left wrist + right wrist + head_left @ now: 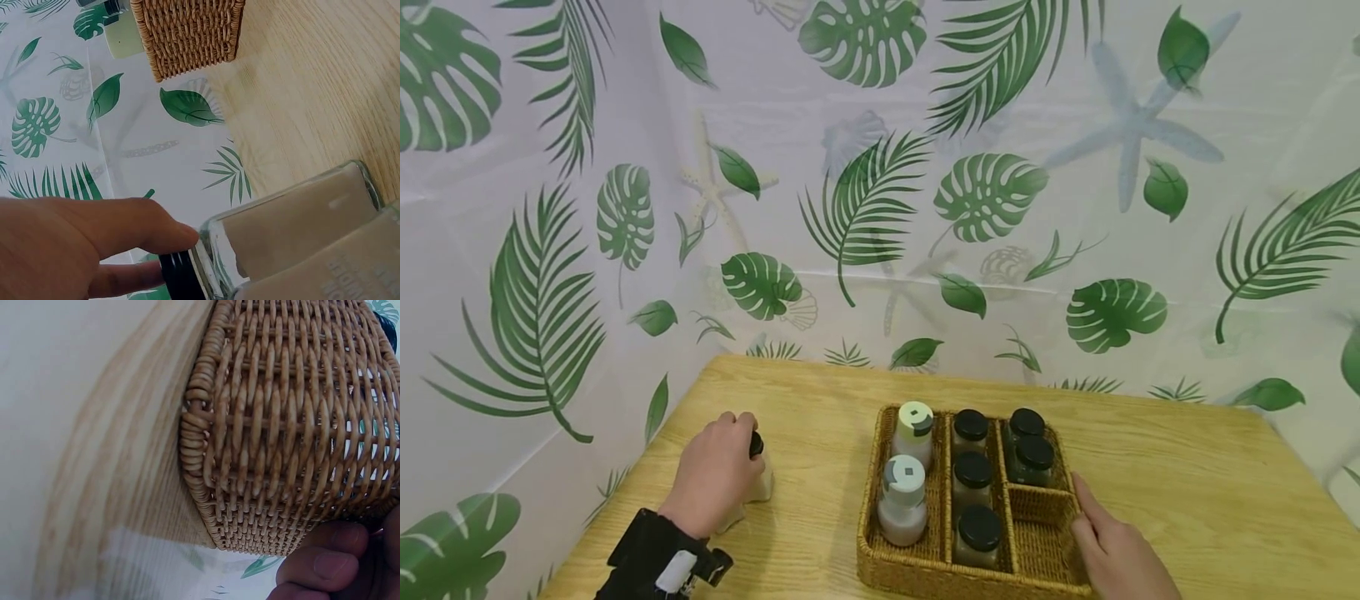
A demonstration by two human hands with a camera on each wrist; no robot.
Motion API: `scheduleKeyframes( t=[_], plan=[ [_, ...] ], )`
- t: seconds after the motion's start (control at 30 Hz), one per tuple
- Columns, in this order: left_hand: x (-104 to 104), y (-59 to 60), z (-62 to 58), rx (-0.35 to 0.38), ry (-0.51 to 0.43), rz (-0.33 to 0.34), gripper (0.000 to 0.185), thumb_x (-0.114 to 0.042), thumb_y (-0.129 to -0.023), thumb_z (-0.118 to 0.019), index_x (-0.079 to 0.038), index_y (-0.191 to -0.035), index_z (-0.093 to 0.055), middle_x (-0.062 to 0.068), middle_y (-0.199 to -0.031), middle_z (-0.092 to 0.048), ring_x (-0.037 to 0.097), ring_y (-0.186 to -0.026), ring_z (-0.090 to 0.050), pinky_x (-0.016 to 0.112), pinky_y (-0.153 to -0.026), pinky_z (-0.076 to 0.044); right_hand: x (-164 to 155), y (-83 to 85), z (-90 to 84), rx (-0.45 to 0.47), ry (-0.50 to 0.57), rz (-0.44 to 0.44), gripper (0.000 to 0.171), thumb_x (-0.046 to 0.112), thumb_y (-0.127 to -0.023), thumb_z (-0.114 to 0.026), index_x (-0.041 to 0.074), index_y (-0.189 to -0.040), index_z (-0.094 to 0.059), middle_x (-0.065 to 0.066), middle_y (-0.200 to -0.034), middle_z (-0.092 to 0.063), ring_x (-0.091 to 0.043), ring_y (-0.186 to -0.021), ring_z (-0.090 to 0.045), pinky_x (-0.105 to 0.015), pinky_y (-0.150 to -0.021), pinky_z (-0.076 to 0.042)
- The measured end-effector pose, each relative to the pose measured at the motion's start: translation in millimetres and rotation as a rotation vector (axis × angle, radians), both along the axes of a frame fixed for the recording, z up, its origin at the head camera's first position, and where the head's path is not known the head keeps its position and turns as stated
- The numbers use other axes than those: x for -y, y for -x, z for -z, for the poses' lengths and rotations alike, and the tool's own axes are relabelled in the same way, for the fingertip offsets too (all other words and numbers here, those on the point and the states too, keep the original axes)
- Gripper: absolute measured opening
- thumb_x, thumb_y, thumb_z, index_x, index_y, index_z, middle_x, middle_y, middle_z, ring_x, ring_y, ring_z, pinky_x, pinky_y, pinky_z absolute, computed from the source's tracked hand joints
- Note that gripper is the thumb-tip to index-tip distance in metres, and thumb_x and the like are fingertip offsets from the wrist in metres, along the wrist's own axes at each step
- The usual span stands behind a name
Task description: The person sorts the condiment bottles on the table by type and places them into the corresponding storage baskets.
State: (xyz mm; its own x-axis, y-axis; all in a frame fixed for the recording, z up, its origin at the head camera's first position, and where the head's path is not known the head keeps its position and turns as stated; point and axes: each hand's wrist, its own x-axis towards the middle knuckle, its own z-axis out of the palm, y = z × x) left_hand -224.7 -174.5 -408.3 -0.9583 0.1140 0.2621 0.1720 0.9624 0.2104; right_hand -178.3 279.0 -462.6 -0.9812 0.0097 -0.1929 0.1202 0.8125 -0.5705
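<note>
At the left of the table, my left hand (718,471) pinches the black lid (181,275) of a glass jar (294,225) filled with beige powder. A second beige-filled jar (344,265) stands close beside it, cut off by the left wrist view's edge. My right hand (1123,546) grips the right wall of a divided wicker basket (917,575), fingers on the outer weave. Inside the basket are two white-capped bottles (902,508) in the left compartment and several black-lidded jars (979,533) in the middle and back-right ones. The front-right compartment (1041,533) shows its bare wicker bottom.
The basket and jars stand on a light wooden table (820,433). Behind and to the left hangs a white sheet (865,333) printed with green leaves and starfish, meeting the table's back edge.
</note>
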Motion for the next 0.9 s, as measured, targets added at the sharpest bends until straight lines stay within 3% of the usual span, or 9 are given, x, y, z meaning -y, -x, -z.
scheduleKeyframes(
  t=[0.2,0.63,0.9],
  plan=[
    [-2.5,0.2,-2.6,0.007,-0.018,0.021,0.026,-0.011,-0.085,-0.076,0.001,-0.105,-0.066,0.012,-0.084,-0.058,0.024,-0.072,-0.060,0.038,-0.064,-0.052,0.8,-0.5,-0.8,0.005,0.009,0.001,0.063,0.037,-0.110,-0.024,0.002,-0.161,-0.014,0.001,-0.050,-0.037,-0.013,-0.043,-0.024,-0.032,-0.043,-0.031],
    [-16.0,2.6,-29.2,-0.257,0.012,0.081,0.027,-0.009,-0.086,-0.069,0.004,-0.110,-0.067,0.014,-0.086,-0.058,0.022,-0.069,-0.053,0.033,-0.062,-0.043,0.8,-0.8,-1.1,-0.002,0.007,0.001,0.063,0.038,-0.110,-0.023,0.002,-0.161,-0.013,0.001,-0.049,-0.036,-0.013,-0.042,-0.024,-0.032,-0.043,-0.031],
    [-34.0,0.7,-55.1,-0.305,-0.034,0.135,0.022,-0.008,-0.084,-0.069,0.001,-0.103,-0.066,0.009,-0.081,-0.054,0.019,-0.066,-0.047,0.031,-0.059,-0.040,1.4,-1.2,-2.1,-0.008,0.001,0.001,0.063,0.038,-0.110,-0.022,0.001,-0.161,-0.013,0.001,-0.050,-0.036,-0.013,-0.043,-0.024,-0.032,-0.043,-0.031]
  ],
)
